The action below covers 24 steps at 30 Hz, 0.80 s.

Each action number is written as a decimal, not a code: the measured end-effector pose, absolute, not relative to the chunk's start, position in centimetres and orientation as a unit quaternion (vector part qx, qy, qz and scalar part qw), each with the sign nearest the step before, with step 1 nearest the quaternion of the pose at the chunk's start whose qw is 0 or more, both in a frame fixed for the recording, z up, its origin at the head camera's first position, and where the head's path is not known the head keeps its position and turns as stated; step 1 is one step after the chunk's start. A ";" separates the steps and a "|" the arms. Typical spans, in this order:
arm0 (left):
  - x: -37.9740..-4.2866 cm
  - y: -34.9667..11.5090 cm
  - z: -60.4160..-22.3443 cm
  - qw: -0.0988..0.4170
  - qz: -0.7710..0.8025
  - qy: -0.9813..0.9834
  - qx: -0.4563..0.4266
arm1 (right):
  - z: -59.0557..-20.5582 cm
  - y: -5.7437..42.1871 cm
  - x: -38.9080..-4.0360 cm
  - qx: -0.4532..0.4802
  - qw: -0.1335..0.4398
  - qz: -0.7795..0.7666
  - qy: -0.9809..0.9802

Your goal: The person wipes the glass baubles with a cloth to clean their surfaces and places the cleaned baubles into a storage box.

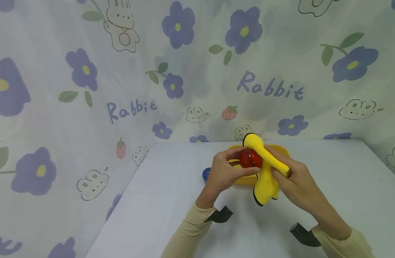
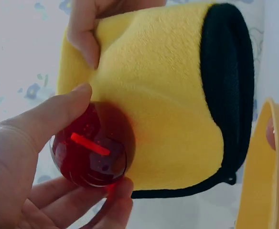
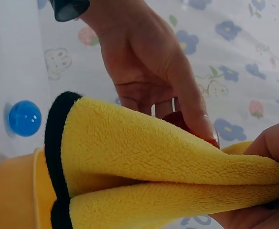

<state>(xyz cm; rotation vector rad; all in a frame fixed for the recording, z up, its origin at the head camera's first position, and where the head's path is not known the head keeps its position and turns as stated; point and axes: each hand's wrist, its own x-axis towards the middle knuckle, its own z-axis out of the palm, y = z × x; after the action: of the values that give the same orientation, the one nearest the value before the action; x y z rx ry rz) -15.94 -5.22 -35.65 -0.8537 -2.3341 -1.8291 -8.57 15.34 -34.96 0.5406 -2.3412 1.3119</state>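
A glossy, see-through red ball [image 1: 250,158] sits between the thumb and fingers of my left hand [image 1: 224,171], raised above the table. My right hand [image 1: 297,179] grips a folded yellow cloth [image 1: 267,181] with dark edging, which hangs down from the fingers. In the left wrist view the cloth [image 2: 163,95] lies right behind the ball [image 2: 94,145] and seems to touch it. Seen from the right wrist, the cloth [image 3: 139,152] hides most of the ball.
Below and behind the hands stands a yellow container [image 1: 282,148] on the white table [image 1: 152,200]. A blue ball [image 3: 25,118] lies on the table beside it, partly hidden by my left hand in the head view. Behind the table hangs a flowered curtain [image 1: 203,71].
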 end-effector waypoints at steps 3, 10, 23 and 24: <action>-15.9 -5.1 -35.7 0.028 -0.578 -0.767 -0.277 | -35.0 15.4 -8.7 0.201 0.214 0.456 -0.840; -15.4 -5.1 -35.5 0.031 -0.569 -0.768 -0.293 | -35.5 15.5 -9.4 0.229 0.222 0.443 -0.838; -15.4 -5.3 -35.3 0.065 -0.580 -0.745 -0.324 | -36.2 15.5 -10.1 0.206 0.175 0.501 -0.822; -15.4 -5.3 -35.3 0.066 -0.586 -0.740 -0.324 | -36.2 15.5 -10.1 0.205 0.172 0.506 -0.820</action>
<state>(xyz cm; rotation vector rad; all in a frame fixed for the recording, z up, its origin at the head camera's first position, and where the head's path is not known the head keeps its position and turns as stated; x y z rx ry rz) -15.44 -5.34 -35.32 -0.9777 -2.2308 -1.7677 -10.08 15.53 -36.24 0.5815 -2.3273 1.4360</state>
